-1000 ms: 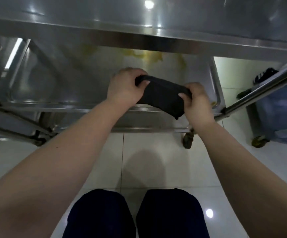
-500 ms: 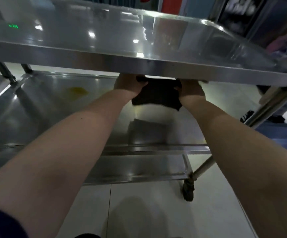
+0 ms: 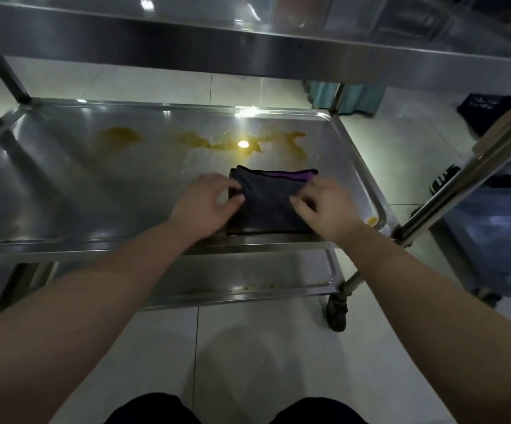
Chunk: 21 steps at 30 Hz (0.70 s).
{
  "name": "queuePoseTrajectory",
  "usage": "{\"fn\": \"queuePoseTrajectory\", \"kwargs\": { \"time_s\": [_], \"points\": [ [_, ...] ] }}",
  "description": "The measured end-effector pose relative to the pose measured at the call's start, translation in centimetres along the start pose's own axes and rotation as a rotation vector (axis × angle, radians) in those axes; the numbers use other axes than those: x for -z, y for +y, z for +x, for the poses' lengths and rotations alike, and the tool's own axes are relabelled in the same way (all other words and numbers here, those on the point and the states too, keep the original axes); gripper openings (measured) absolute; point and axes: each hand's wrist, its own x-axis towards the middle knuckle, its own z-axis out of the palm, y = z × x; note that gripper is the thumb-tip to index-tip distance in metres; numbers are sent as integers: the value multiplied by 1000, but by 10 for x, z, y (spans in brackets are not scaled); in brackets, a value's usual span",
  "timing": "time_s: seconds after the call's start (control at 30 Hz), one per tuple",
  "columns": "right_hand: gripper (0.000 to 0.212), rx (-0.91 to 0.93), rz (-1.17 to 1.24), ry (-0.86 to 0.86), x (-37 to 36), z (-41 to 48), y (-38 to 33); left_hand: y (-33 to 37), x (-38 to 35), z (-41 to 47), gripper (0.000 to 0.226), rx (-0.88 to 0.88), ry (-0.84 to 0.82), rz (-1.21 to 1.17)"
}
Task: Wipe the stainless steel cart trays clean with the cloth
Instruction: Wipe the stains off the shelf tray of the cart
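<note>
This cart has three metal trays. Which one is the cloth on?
The middle tray, smeared with yellow stains. The cloth sits there, held by the left hand and right hand; the top tray and bottom tray have none.

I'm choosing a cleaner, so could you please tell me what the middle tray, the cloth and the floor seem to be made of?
The middle tray looks like polished stainless steel: it mirrors the lights. The cloth is soft fabric, dark with a purple edge, matte and folded; fibre unclear. The floor seems glossy pale tile, probably ceramic: grout lines and reflections show.
</note>
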Motion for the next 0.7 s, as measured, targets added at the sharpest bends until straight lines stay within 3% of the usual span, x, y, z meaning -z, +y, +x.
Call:
{"fn": "queuePoseTrajectory", "kwargs": {
  "time_s": [0.07,0.13,0.2,0.3,0.4,0.53,0.7],
  "points": [
    [38,-177,47,13,-18,35,-25,-9,2,25,35,164,18,-10],
    [59,-326,-35,-178,-46,56,-49,-15,-9,44,42,235,-92,145],
    [70,-362,-140,-327,-73,60,-58,-19,-26,54,48,229,-208,325],
    [78,-333,-207,-325,-84,51,-35,-28,-40,61,53,212,-257,394],
    [81,-333,-225,-304,-60,36,21,-36,-42,61,58,196,-301,417],
    [73,-466,-253,-335,-21,13,89,-36,-47,61,56,199,-329,464],
    [73,-433,-248,-332,-43,26,38,-33,-49,62,54,258,-328,497]
  ]
}}
